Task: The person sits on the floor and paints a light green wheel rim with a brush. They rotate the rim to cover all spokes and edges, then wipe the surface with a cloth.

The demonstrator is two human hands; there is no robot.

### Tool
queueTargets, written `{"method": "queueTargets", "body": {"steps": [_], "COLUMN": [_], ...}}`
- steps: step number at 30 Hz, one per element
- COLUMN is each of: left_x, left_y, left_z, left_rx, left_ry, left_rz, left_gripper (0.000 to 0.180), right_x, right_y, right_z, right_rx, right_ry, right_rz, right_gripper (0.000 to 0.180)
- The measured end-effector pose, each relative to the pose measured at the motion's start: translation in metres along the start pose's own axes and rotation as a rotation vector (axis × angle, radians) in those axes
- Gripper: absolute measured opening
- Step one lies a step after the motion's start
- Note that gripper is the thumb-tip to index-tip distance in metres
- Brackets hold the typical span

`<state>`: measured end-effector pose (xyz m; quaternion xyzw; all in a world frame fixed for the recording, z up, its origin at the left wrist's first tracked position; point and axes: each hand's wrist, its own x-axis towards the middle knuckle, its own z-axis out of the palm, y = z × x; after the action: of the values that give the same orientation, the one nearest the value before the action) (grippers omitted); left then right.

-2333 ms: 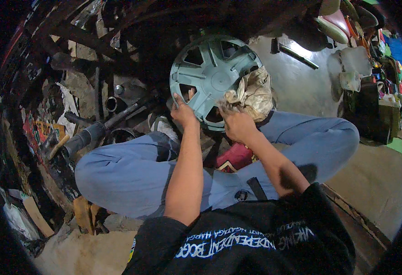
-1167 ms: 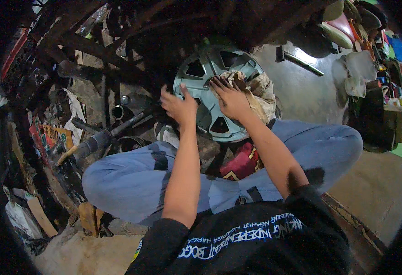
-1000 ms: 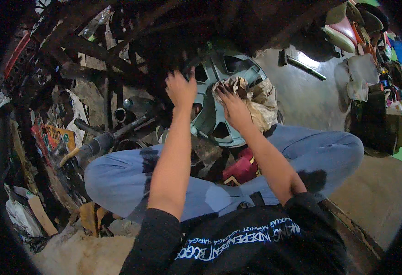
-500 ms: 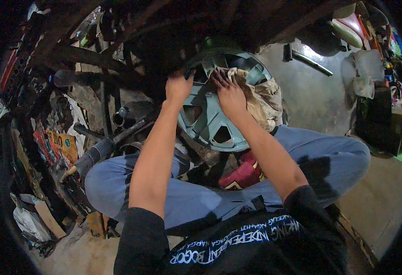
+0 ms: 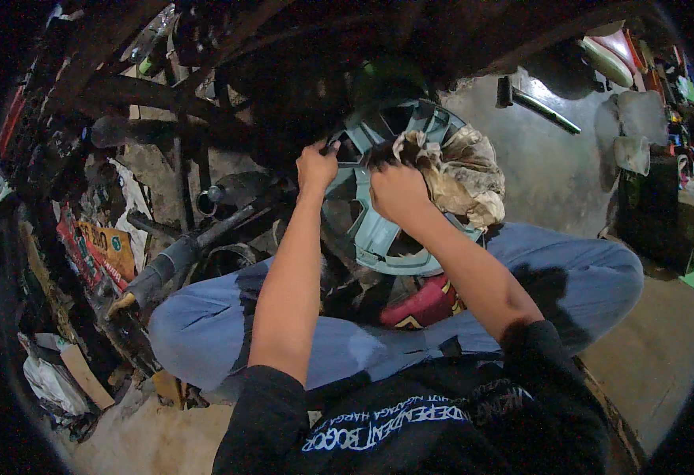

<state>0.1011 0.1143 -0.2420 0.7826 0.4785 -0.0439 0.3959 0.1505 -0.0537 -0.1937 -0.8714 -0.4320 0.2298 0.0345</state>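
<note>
A pale grey-green wheel cover [image 5: 375, 236] with spokes and triangular openings stands tilted over my crossed legs. At its left rim my left hand [image 5: 316, 168] is closed, with the thumb over the edge. My right hand [image 5: 399, 191] is curled near the middle of the cover, gripping a crumpled, stained beige rag [image 5: 467, 176]. The rag spreads over the cover's right side and hides that part of the rim. Blackened fingers of the right hand are partly lost in the rag's dark folds.
Dark metal pipes [image 5: 174, 257] and scrap crowd my left side. Beams [image 5: 149, 95] cross overhead in shadow. A metal bar [image 5: 549, 112] lies on the grey surface at the far right, near a translucent cup [image 5: 632, 154]. A maroon item [image 5: 422, 305] rests between my legs.
The wheel cover has shifted slightly right and toward me and turned. My right hand has curled more tightly and moved a little nearer me. The rag is bunched further right.
</note>
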Motion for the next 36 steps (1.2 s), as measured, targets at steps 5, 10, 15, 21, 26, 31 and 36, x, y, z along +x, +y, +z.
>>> {"method": "queueTargets", "body": {"steps": [5,10,15,21,26,31,36], "left_x": [-0.002,-0.012,-0.021,-0.026,-0.035,-0.031,-0.053], "left_y": [-0.029,-0.013,-0.002,0.027,0.037,0.005,-0.001], "left_z": [0.023,0.008,0.005,-0.024,-0.032,-0.021,-0.017], "left_rx": [-0.001,-0.045,-0.092,-0.1,-0.12,-0.207,-0.435], "left_ry": [-0.085,-0.131,-0.027,0.007,-0.018,-0.356,-0.515], "left_rz": [0.005,0.061,0.197,0.293,0.346,0.381,0.185], "left_gripper": [0.044,0.049,0.053,0.046,0.05,0.06,0.065], "right_x": [-0.011,0.004,0.03,-0.007,-0.072,-0.112,-0.117], "right_y": [0.012,0.015,0.05,0.093,0.138,0.186,0.178], "right_z": [0.03,0.046,0.047,-0.034,-0.086,-0.035,-0.035], "right_rx": [0.017,-0.038,-0.227,0.479,0.538,0.533,0.486], "right_ry": [0.067,0.263,0.549,0.591,0.459,0.211,-0.181], "right_rz": [0.002,-0.008,-0.142,0.207,0.48,0.705,0.691], "right_gripper": [0.03,0.046,0.057,0.049,0.036,0.057,0.084]}}
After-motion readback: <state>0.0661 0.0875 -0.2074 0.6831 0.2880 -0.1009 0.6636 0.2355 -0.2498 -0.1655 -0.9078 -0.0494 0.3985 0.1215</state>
